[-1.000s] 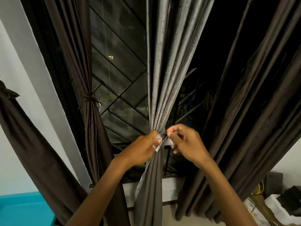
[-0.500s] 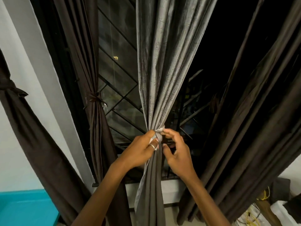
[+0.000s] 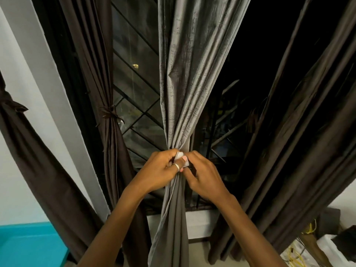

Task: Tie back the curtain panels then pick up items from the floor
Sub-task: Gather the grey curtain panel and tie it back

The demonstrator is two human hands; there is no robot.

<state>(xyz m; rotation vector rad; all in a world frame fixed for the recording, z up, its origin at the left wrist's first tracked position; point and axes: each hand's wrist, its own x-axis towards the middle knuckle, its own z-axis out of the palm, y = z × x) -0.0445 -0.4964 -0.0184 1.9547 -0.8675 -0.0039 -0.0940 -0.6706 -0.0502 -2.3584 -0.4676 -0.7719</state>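
The right hand [image 3: 204, 178] has closed in from slightly apart and now meets the left hand [image 3: 161, 170] at the pale tie [image 3: 181, 158]. Both hands are together, fingers curled and pinching the tie where it cinches the grey curtain panel [image 3: 192, 74] in front of the window, probably to keep the gather tight while knotting. The forearms converge upward with bent wrists. A brown panel [image 3: 110, 132] on the left is already tied.

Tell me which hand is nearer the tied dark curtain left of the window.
Left. The left hand grips the gray curtain on the side facing the tied dark curtain; the right hand grips it on the far side, farther away.
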